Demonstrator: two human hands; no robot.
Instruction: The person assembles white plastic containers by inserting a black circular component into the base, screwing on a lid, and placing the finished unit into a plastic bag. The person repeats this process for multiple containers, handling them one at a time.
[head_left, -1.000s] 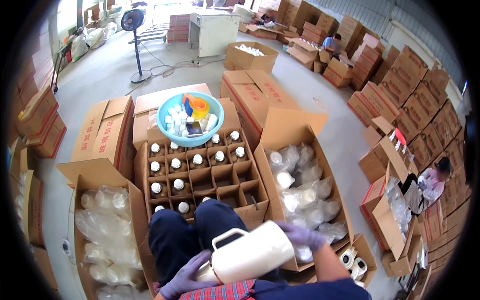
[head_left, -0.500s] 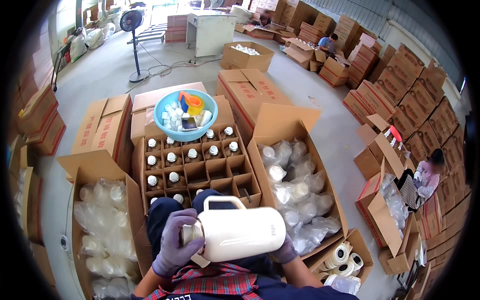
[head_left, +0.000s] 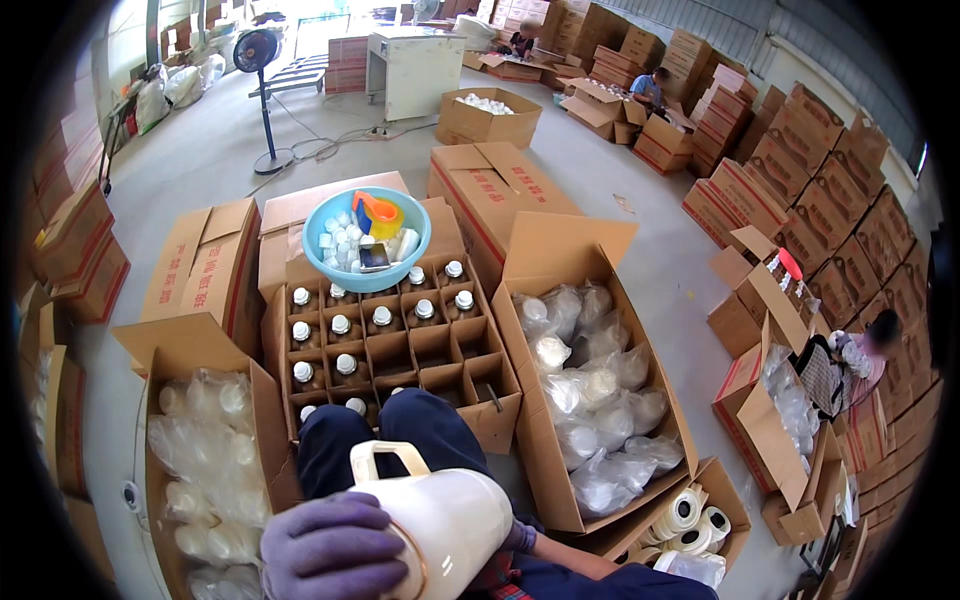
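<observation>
A cream-white thermos jug (head_left: 455, 520) with a loop handle lies tilted over my lap, its neck end toward my left and its base up to the right. My left hand (head_left: 335, 548), in a purple glove, is closed over the neck end and hides it. At the base end my right hand (head_left: 520, 538), gloved the same, holds the jug; its fingers are mostly hidden behind it. Beyond my knees stands a divided carton (head_left: 505, 405) with several white-capped bottle-shaped liners (head_left: 346, 364) upright in its cells; some cells on its right side hold none.
A blue basin (head_left: 425, 235) with small white pieces and an orange-yellow item rests on the divided carton's far end. Open cartons of bagged pale parts flank me at left (head_left: 205, 450) and right (head_left: 600, 385). White ring parts (head_left: 685, 510) fill a box at lower right. Other people sit farther off.
The jug has come down and left, closer to my body, and its neck end has swung toward me. My left hand has shifted from the neck's side to cover its end.
</observation>
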